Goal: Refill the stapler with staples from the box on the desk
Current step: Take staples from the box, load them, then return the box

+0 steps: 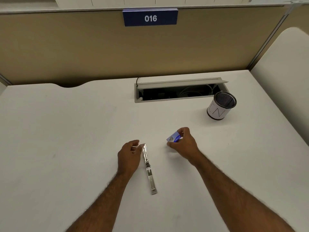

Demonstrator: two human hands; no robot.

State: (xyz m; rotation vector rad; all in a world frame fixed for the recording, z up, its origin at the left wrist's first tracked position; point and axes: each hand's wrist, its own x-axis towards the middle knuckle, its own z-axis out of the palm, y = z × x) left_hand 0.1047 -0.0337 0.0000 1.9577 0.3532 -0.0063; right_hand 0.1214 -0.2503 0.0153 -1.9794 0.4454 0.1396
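A silver metal stapler (149,169) lies flat and fully unfolded on the white desk (66,131), its long axis running toward me. My left hand (128,156) rests beside its far end, fingertips touching the top of that end. To the right, my right hand (184,143) holds a small blue and white staple box (173,137) between thumb and fingers, just above the desk surface. The box's contents are hidden.
A black mesh pen cup (220,106) with a white paper label stands at the back right. Behind it an open cable tray (178,91) is sunk into the desk. A tan partition (100,51) with a blue "016" sign (150,18) closes the back.
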